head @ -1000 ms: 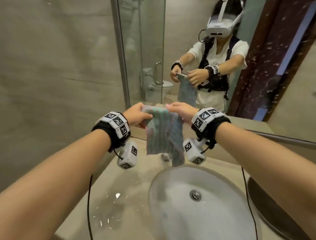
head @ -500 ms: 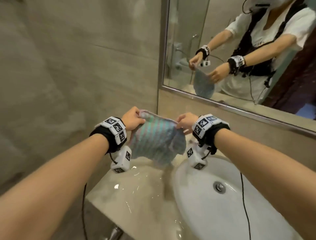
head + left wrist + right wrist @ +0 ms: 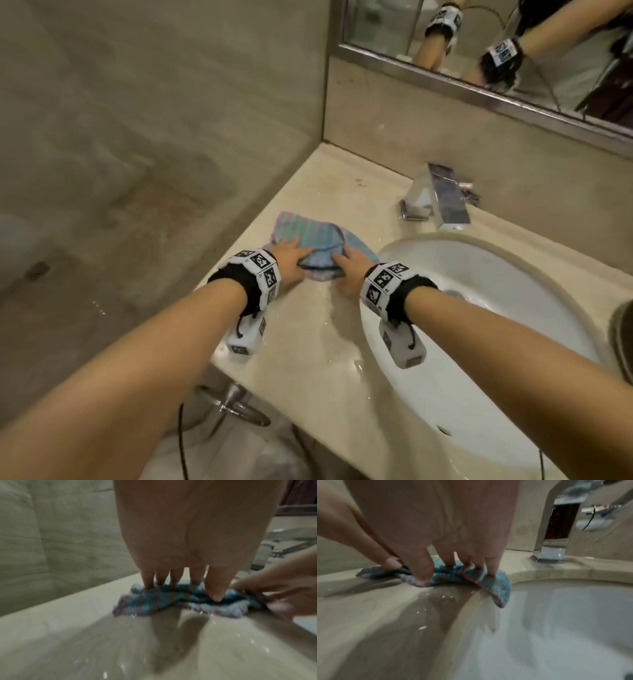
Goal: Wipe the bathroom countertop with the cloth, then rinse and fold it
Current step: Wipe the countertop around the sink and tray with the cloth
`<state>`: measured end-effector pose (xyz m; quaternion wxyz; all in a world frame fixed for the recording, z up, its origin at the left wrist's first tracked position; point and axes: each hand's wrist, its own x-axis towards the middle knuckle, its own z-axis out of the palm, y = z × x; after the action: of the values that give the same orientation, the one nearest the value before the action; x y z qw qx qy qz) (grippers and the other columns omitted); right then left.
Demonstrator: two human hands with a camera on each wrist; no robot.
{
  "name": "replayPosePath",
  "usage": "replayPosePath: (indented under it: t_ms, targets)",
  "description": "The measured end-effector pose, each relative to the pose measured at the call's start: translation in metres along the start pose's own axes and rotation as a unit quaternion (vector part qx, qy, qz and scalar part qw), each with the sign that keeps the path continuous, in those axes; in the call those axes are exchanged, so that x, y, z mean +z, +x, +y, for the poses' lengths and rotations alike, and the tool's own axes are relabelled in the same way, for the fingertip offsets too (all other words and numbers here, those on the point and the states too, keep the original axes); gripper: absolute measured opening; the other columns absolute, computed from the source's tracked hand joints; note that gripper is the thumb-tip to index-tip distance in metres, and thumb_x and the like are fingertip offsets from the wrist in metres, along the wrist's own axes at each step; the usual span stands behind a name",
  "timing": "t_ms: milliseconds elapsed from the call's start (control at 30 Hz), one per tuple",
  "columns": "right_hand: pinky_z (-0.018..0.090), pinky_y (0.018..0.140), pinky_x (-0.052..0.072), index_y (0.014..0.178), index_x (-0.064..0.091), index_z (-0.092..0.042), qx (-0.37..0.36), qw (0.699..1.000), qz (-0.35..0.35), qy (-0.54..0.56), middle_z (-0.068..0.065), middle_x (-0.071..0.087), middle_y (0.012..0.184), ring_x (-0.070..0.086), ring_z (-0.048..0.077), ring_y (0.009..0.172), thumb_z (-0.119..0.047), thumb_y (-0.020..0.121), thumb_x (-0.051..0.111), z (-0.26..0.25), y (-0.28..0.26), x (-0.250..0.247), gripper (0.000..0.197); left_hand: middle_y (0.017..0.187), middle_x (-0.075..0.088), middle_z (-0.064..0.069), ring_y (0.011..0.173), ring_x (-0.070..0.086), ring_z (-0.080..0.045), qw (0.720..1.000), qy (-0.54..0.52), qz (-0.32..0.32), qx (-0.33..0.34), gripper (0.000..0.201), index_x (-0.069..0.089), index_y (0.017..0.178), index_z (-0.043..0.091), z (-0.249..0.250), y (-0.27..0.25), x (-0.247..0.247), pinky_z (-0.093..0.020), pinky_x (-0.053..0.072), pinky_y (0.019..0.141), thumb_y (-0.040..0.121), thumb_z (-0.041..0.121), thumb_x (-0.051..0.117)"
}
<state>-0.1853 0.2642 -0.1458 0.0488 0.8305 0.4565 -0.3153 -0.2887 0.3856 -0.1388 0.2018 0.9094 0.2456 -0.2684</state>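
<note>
A blue and pink striped cloth [image 3: 308, 236] lies bunched on the wet beige countertop [image 3: 308, 346], just left of the white sink [image 3: 496, 308]. My left hand [image 3: 291, 257] presses down on the cloth's left part with straight fingers and thumb [image 3: 214, 588]. Beside it, my right hand [image 3: 346, 263] presses the right part, fingers and thumb planted on the fabric [image 3: 453, 569]. One corner of the cloth [image 3: 496, 585] hangs over the sink's rim. Each wrist view also catches the other hand's fingers at the cloth's edge.
A square chrome faucet [image 3: 435, 198] stands behind the sink, close to the right of the cloth. A tiled wall [image 3: 137, 137] borders the counter on the left, and a mirror [image 3: 513, 51] hangs above the backsplash. Water drops dot the counter. A chrome ring [image 3: 236, 407] hangs below the front edge.
The cloth was held up in the air by both hands over the sink's left rim. It has come down to the left onto the countertop, and both hands now press it there.
</note>
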Motion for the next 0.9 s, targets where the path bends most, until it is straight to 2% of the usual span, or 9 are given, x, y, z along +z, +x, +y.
replayPosePath:
  t_ms: [67,167,300,467,733,900]
  targets:
    - [0.040,0.120,0.011,0.151,0.008,-0.014,0.029,1.000,-0.003,-0.005,0.015,-0.001,0.159,0.005,0.032,0.147,-0.035,0.097,0.040,0.001,0.007,0.010,0.066,0.158,0.000,-0.017,0.146,0.004,-0.037,0.999,0.049,0.009,-0.015,0.065,0.011,0.151,0.020,-0.002,0.011,0.010,-0.040,0.006,0.118,0.096,0.041,0.040]
    - [0.045,0.121,0.004,0.151,0.001,-0.018,0.058,0.998,0.002,0.023,0.012,-0.013,0.159,-0.007,0.032,0.148,-0.039,0.099,0.031,0.008,0.018,0.003,0.064,0.158,-0.008,-0.014,0.146,-0.004,-0.037,0.998,0.051,0.022,-0.009,0.057,0.007,0.150,0.024,-0.002,0.029,0.008,-0.045,0.006,0.120,0.100,0.035,0.031]
    - [0.046,0.121,0.002,0.151,0.002,-0.021,0.067,0.997,0.006,0.035,0.010,-0.012,0.159,-0.007,0.031,0.148,-0.035,0.101,0.027,0.024,0.036,-0.011,0.058,0.158,-0.005,-0.017,0.147,-0.002,-0.033,0.996,0.082,0.022,0.006,0.051,0.007,0.150,0.020,0.004,0.051,-0.020,-0.035,0.001,0.118,0.103,0.031,0.022]
    - [0.045,0.120,0.003,0.151,0.004,-0.025,0.085,0.995,0.025,0.053,0.007,-0.010,0.160,-0.006,0.030,0.148,-0.031,0.101,0.027,0.042,0.054,-0.026,0.055,0.159,-0.007,-0.011,0.145,-0.001,-0.040,0.994,0.108,-0.001,0.005,0.052,0.008,0.150,0.027,0.009,0.082,-0.042,-0.044,0.005,0.119,0.102,0.031,0.026]
    - [0.046,0.119,0.005,0.151,0.006,-0.025,0.117,0.989,0.049,0.070,0.007,-0.008,0.160,-0.005,0.032,0.148,-0.030,0.101,0.024,0.062,0.096,-0.060,0.053,0.160,-0.006,-0.006,0.146,-0.001,-0.037,0.991,0.128,0.022,0.020,0.051,0.008,0.150,0.030,0.016,0.133,-0.077,-0.053,0.013,0.117,0.102,0.028,0.026]
    - [0.047,0.120,0.002,0.151,0.005,-0.026,0.130,0.986,0.062,0.088,0.007,-0.010,0.160,-0.008,0.032,0.147,-0.024,0.101,0.026,0.070,0.120,-0.077,0.054,0.159,-0.008,-0.005,0.146,-0.004,-0.036,0.992,0.119,0.027,0.033,0.052,0.006,0.149,0.032,0.014,0.166,-0.095,-0.054,0.011,0.118,0.102,0.024,0.026]
